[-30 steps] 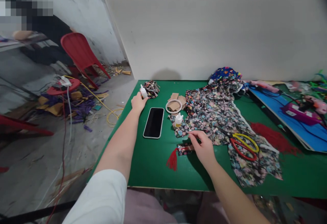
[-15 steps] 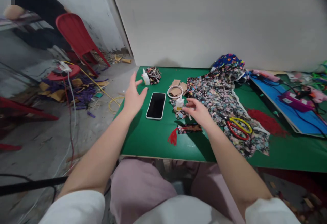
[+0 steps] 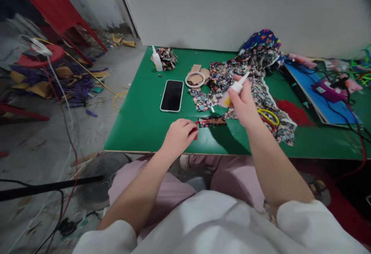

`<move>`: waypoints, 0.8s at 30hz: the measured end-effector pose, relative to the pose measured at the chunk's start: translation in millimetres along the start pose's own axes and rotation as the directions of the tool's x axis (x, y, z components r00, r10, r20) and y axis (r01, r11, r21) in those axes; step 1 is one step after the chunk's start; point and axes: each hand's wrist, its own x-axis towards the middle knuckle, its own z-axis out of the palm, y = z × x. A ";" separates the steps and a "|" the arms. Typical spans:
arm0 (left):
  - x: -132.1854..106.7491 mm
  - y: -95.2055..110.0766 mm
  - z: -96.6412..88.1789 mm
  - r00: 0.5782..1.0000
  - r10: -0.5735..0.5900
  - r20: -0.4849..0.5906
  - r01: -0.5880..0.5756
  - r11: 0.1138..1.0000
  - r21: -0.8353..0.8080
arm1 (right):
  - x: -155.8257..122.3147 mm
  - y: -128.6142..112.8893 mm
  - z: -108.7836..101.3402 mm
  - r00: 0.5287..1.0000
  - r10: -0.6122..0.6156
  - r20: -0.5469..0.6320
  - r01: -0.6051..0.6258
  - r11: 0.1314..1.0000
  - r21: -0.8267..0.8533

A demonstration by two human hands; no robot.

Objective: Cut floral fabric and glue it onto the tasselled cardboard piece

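My right hand (image 3: 243, 101) is closed round a small white glue bottle (image 3: 227, 99), lifted over the fabric with its pointed nozzle tilted up to the right. Near the table's front edge, the curled fingers of my left hand (image 3: 180, 136) are closed on a red tassel (image 3: 195, 135), mostly covered by them. The tassel joins a short flat strip of dark floral fabric (image 3: 213, 121) with a brown middle, lying on the green table (image 3: 139, 126). Just behind the strip is a small floral scrap (image 3: 199, 100).
A phone (image 3: 172, 96), a white ring (image 3: 188, 80) over cardboard pieces and a second glue bottle (image 3: 157, 61) stand further back. To the right lie floral cloth (image 3: 261, 88), yellow-and-red-handled scissors (image 3: 271, 116), red threads (image 3: 294, 112) and a blue board (image 3: 342, 111) with cables.
My right hand has picked the glue bottle up off the table. My left hand has come down from beside the phone to the red tassel. The view has tilted downward.
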 end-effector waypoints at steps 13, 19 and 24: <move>-14.1 8.5 3.6 0.997 0.014 -0.079 0.005 0.973 0.230 | -93.7 35.5 -61.4 0.869 0.476 -0.136 -0.450 0.874 0.184; -10.9 4.7 1.1 0.989 -0.032 -0.144 0.061 0.977 0.205 | -89.7 41.7 -63.8 0.890 0.445 -0.099 -0.437 0.895 0.094; -10.1 7.7 10.2 0.995 0.025 -0.101 -0.012 0.991 0.133 | -83.9 31.0 -63.8 0.891 0.454 -0.007 -0.451 0.883 -0.130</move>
